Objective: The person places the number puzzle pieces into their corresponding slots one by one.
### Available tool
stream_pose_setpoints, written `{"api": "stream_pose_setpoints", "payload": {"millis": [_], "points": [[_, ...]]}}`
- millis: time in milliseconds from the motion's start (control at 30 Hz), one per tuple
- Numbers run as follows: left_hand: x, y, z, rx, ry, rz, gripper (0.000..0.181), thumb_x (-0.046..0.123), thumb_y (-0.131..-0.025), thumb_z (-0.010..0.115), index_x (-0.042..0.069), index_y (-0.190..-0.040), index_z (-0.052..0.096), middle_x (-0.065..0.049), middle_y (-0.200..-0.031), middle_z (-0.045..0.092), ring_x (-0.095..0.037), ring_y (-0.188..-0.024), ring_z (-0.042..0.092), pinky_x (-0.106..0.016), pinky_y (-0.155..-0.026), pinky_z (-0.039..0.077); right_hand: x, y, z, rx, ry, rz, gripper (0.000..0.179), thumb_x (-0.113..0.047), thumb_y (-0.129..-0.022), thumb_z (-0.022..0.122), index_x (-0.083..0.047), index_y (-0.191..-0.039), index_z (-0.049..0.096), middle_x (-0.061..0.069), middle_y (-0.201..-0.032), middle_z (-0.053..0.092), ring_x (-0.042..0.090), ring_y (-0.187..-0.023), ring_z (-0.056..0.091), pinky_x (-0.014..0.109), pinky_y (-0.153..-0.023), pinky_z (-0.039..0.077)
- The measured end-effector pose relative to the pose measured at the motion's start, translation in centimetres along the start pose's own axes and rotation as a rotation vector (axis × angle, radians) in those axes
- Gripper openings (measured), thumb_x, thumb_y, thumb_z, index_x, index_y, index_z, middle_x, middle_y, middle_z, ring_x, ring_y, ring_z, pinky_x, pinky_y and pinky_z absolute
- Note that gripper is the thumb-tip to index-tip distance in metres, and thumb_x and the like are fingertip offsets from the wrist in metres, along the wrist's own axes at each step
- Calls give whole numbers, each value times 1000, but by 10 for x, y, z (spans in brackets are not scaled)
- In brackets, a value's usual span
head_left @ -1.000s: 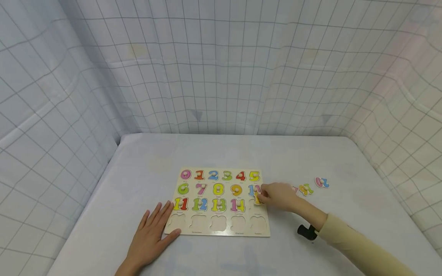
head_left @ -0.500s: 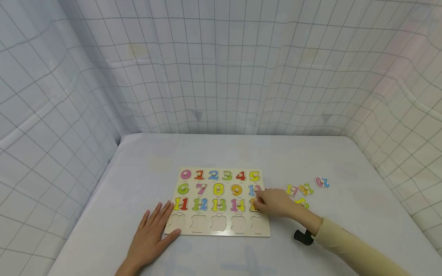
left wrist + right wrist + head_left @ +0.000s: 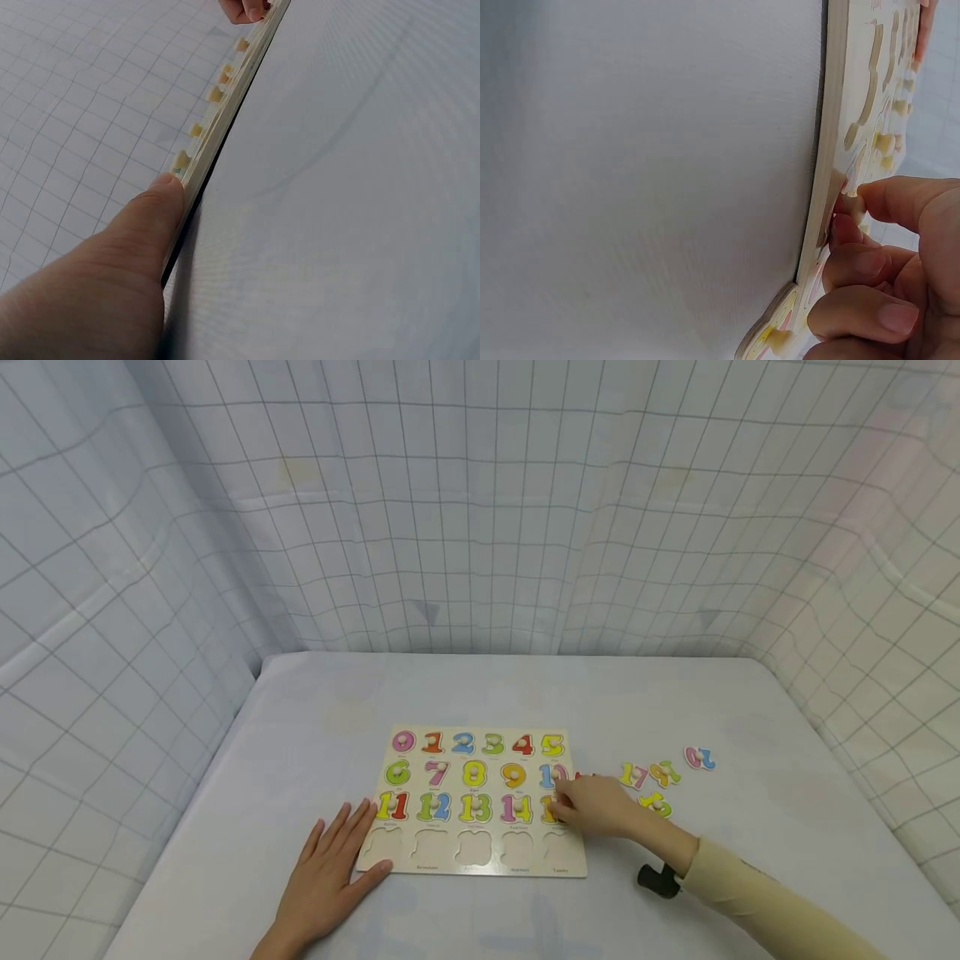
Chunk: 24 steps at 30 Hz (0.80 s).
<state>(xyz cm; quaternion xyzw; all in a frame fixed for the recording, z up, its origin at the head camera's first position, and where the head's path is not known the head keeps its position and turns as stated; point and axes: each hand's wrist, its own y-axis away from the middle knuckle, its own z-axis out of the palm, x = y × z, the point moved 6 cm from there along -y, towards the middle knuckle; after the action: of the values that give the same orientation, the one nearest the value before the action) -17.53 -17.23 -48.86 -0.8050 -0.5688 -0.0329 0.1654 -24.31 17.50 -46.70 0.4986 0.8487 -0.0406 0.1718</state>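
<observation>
A wooden number puzzle board (image 3: 472, 871) lies on the table, pegged numbers 0 to 14 sitting in its upper three rows. At the right end of the third row, my right hand (image 3: 600, 806) pinches the peg of an orange number puzzle piece (image 3: 547, 810); the hand covers its second digit. In the right wrist view, thumb and forefinger meet at the peg (image 3: 849, 204) close over the board, with the other fingers curled. My left hand (image 3: 326, 877) rests with fingers spread at the board's left edge. Its thumb (image 3: 161, 195) touches the board's near edge in the left wrist view.
Right of the board lie loose pieces: a 17 (image 3: 635, 775), an orange-and-green piece (image 3: 664, 773), a yellow-and-green piece (image 3: 656, 803) and an upside-down 20 (image 3: 699, 757). A red piece (image 3: 584, 775) shows behind my right hand. Gridded white cloth (image 3: 480, 527) surrounds the table.
My right hand has moved down and slightly left, bringing the orange piece from over the 10 to the third row's end recess. The left hand stays put.
</observation>
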Motion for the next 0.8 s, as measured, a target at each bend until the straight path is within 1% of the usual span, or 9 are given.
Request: {"api": "stream_pose_setpoints", "payload": {"millis": [233, 400, 600, 800], "points": [[-1, 1, 1, 9, 1, 5, 79, 59, -88, 54, 15, -150, 31, -4, -150, 35, -25, -140, 21, -42, -113, 4, -3, 1, 0, -1, 0, 2, 31, -32, -92, 61, -19, -69, 47, -9, -53, 39, 5, -47, 37, 21, -45, 22], [-2, 1, 2, -6, -2, -4, 79, 60, -89, 52, 16, -151, 29, -3, -151, 33, -24, -141, 19, -42, -113, 4, 0, 1, 1, -4, 3, 11, 31, -33, -92, 62, -18, -69, 47, -9, -54, 39, 5, -48, 37, 21, -45, 23], [-2, 1, 2, -2, 2, -2, 80, 60, -89, 53, 16, -151, 29, -4, -151, 34, -25, -141, 19, -42, -113, 4, 2, 3, 3, -11, -10, 29, 31, -35, -91, 63, -18, -71, 47, -8, -54, 39, 5, -47, 36, 21, -45, 22], [-2, 1, 3, -8, 0, -6, 80, 60, -89, 51, 16, -151, 28, -3, -151, 32, -24, -141, 18, -42, -113, 2, 3, 4, 2, 3, -30, 18, 31, -35, -91, 63, -18, -72, 47, -8, -54, 38, 5, -47, 36, 21, -45, 22]]}}
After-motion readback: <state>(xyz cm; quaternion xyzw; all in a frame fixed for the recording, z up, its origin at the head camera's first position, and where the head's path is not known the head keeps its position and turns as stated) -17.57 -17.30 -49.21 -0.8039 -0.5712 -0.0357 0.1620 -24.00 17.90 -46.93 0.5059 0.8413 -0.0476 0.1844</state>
